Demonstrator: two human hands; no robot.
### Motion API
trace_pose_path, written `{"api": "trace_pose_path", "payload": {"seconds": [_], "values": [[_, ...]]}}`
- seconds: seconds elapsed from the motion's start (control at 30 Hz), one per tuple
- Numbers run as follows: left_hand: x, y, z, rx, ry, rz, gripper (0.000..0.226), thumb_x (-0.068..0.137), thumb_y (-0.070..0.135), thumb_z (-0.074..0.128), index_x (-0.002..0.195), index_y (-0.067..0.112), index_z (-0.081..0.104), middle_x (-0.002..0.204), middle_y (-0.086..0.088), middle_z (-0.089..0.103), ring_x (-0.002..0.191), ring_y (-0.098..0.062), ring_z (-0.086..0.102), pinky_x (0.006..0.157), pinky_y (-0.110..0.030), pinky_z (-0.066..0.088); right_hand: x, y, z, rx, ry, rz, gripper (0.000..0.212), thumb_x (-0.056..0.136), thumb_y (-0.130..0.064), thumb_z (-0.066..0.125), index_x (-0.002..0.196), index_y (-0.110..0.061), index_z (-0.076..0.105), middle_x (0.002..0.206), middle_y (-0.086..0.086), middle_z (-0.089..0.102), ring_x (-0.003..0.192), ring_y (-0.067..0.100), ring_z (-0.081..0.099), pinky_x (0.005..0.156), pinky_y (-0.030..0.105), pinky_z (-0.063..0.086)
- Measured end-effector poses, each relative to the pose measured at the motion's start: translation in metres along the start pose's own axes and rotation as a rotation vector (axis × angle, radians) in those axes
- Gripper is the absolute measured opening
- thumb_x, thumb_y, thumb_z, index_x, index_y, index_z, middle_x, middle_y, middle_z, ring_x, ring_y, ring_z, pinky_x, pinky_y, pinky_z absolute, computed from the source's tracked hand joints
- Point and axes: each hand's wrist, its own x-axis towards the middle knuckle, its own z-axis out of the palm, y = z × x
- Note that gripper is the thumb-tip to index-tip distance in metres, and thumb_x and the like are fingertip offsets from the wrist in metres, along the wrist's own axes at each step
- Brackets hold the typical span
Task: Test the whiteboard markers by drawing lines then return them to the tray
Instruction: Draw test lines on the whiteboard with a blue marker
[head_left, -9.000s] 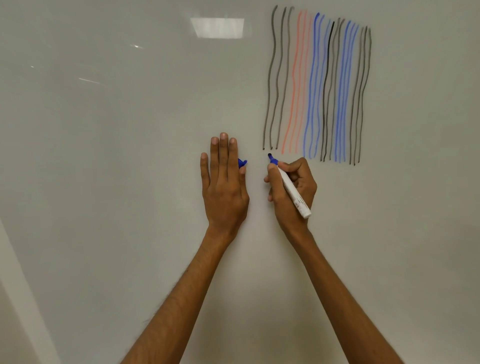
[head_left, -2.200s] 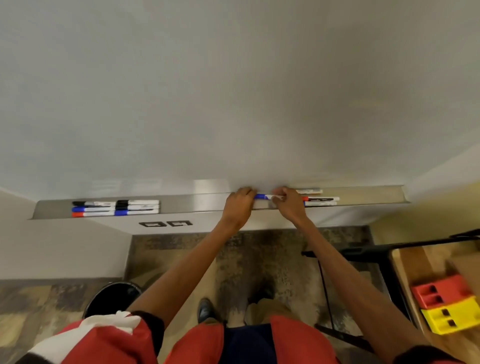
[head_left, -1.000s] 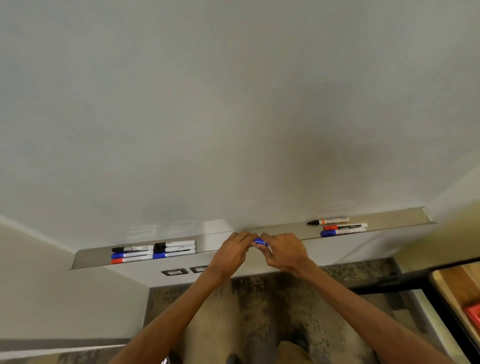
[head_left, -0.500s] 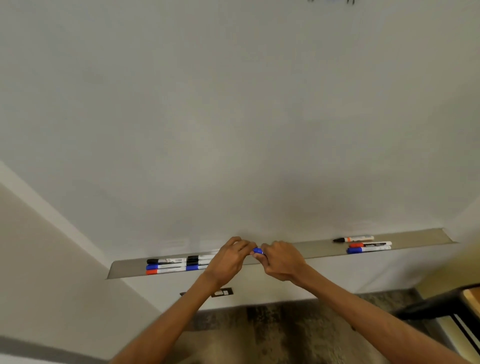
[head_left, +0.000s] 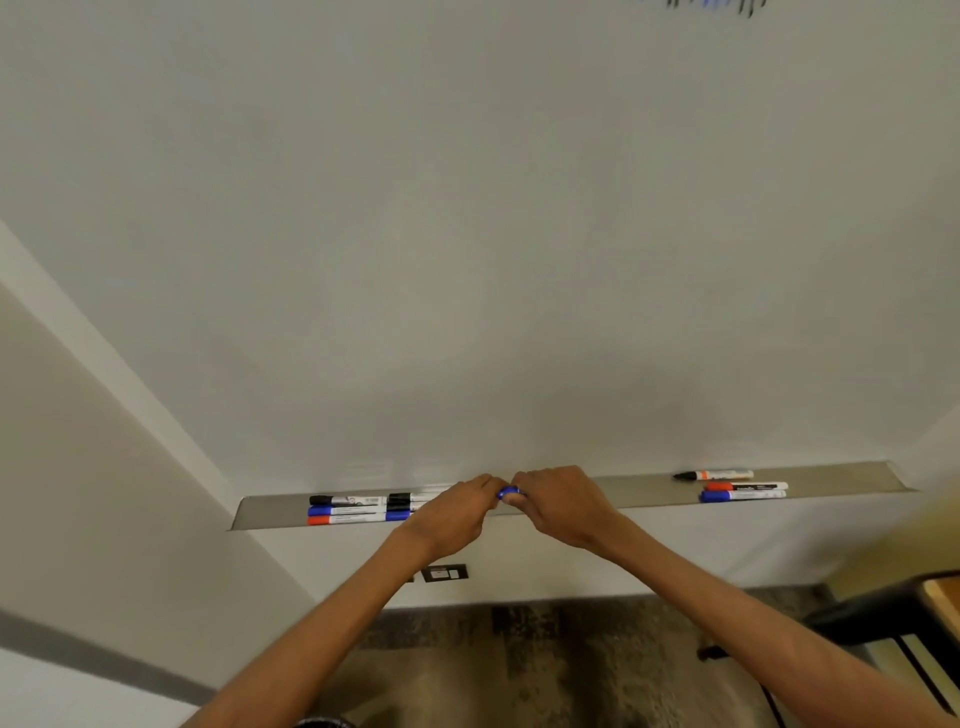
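Showing only a short blue stretch between two sets of curled fingers, the blue whiteboard marker sat over the front of the long grey metal tray, its body hidden. The left hand and right hand each pinched one end. A row of capped markers at the tray's left was partly covered by the left hand, three more markers lay at its right, and the drawn lines were cut off at the top edge.

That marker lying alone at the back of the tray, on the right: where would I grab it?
Likely pinch the black-tipped marker across its white barrel, coming from above: it lies flat along the tray, whiteboard behind it and a red-capped marker just in front.
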Motion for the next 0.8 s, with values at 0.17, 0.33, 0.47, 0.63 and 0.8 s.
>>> {"api": "trace_pose_path", "payload": {"seconds": [0.17, 0.33, 0.47, 0.63, 0.8], "values": [[-0.004, 0.003, 0.005, 0.058, -0.015, -0.021, 0.045, 0.098, 0.002, 0.048, 0.141, 0.013, 0.043, 0.135, -0.010, 0.055, 0.111, -0.023, 0.060, 0.097, -0.024, 0.043, -0.006, -0.013, 0.001, -0.010, -0.023, 0.067, 0.046, 0.106, -0.046, 0.032, 0.116, -0.010, 0.061, 0.092, 0.008, 0.072, 0.071, 0.024, 0.066, 0.061, 0.027, 0.034], [-0.009, 0.012, 0.004, 0.074, 0.024, -0.012, 0.044, 0.100, 0.002, 0.044, 0.143, 0.013, 0.044, 0.133, -0.010, 0.056, 0.106, -0.025, 0.061, 0.095, -0.029, 0.047, -0.013, -0.010, 0.004, 0.081, 0.028, 0.055, 0.074, 0.093, -0.060, 0.013, 0.107, -0.013, 0.068, 0.080, 0.004, 0.072, 0.060, 0.021, 0.064, 0.057, 0.023, 0.034], [-0.012, 0.018, 0.003, 0.144, 0.096, 0.024, 0.047, 0.100, 0.000, 0.038, 0.144, 0.017, 0.043, 0.135, -0.006, 0.055, 0.104, -0.026, 0.053, 0.091, -0.022, 0.032, -0.014, -0.008, 0.005, 0.093, 0.052, 0.069, 0.076, 0.093, -0.062, 0.013, 0.106, -0.012, 0.069, 0.076, 0.005, 0.071, 0.056, 0.020, 0.060, 0.056, 0.024, 0.037], [-0.014, 0.020, -0.005, 0.288, 0.193, 0.126, 0.043, 0.083, -0.006, 0.059, 0.120, 0.015, 0.063, 0.098, -0.004, 0.071, 0.072, -0.020, 0.061, 0.080, -0.037, 0.043, -0.013, -0.011, 0.001, 0.134, -0.001, 0.096, 0.078, 0.092, -0.064, 0.011, 0.105, -0.012, 0.068, 0.075, 0.006, 0.070, 0.055, 0.016, 0.051, 0.057, 0.026, 0.043], [-0.015, 0.023, -0.011, 0.345, 0.233, 0.170, 0.044, 0.073, -0.002, 0.075, 0.111, 0.018, 0.066, 0.091, 0.002, 0.071, 0.070, -0.014, 0.064, 0.076, -0.035, 0.047, -0.011, -0.011, -0.001, 0.134, -0.028, 0.109, 0.066, 0.096, -0.061, 0.019, 0.081, -0.012, 0.062, 0.063, 0.004, 0.060, 0.049, 0.015, 0.043, 0.049, 0.021, 0.029]]}}
